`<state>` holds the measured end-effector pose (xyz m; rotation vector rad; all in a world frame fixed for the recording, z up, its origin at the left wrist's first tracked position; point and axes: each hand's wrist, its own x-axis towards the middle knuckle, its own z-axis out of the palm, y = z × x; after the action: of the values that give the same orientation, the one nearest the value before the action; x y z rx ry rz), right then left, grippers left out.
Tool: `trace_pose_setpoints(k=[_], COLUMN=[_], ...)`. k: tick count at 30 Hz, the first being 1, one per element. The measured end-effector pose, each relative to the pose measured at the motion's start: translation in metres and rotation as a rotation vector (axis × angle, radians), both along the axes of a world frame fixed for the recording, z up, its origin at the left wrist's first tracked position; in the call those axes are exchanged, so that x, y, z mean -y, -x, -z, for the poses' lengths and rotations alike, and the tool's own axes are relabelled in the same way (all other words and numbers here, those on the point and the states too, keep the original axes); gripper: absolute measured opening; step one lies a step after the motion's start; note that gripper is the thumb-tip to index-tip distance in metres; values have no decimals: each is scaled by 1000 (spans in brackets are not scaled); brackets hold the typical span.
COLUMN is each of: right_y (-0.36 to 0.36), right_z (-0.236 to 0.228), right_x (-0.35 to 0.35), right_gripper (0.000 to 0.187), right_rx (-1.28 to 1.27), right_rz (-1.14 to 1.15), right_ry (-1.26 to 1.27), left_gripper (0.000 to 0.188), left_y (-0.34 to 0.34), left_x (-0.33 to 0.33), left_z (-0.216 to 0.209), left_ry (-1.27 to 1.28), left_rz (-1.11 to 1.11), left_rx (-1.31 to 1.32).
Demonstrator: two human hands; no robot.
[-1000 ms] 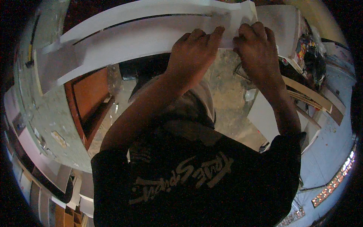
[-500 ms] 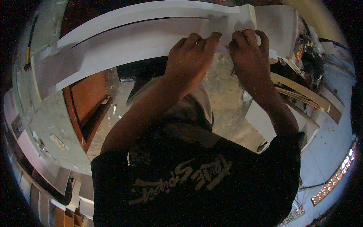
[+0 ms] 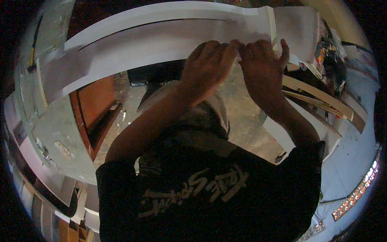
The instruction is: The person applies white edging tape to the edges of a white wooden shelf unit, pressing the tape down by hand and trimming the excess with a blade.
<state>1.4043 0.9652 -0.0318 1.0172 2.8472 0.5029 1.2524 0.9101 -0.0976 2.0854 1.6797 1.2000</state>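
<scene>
A long white panel [image 3: 133,43] with a thin dark slot spans the far side in front of me. My left hand [image 3: 210,63] is at its near edge, fingers bent together over the edge. Right beside it, my right hand [image 3: 263,66] closes on the same edge, its little finger sticking out. The thumbs nearly meet at the middle; what lies beneath the fingers is hidden. Just past my right hand, a pale upright strip [image 3: 271,25] crosses the panel.
A green-grey worn surface [image 3: 56,137] stands at left, beside a reddish-brown wooden panel [image 3: 96,103]. Curved wooden strips [image 3: 322,99] and a white board [image 3: 296,121] lie at right. Plastic-wrapped clutter [image 3: 332,58] sits at far right. Stained floor [image 3: 248,123] shows below.
Both hands have come slightly nearer to me and closer together. The right fingers have lowered from a raised pinch onto the panel edge, and its little finger now sticks out.
</scene>
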Motion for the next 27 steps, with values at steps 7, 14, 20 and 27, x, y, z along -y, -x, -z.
trace_pose_setpoints(k=[7, 14, 20, 27], right_y=[1, 2, -12, 0], right_z=[7, 24, 23, 19], right_x=[11, 12, 11, 12], right_gripper=[35, 29, 52, 47], right_rx=[66, 81, 65, 67], right_rz=[127, 50, 158, 7], right_ry=[86, -77, 126, 51], left_gripper=[52, 58, 63, 56], left_y=[7, 7, 4, 54], left_x=[7, 3, 5, 32], left_z=[1, 1, -1, -22], left_ry=[-93, 94, 93, 181], left_rz=[-12, -34, -9, -38], left_rx=[-29, -1, -49, -122])
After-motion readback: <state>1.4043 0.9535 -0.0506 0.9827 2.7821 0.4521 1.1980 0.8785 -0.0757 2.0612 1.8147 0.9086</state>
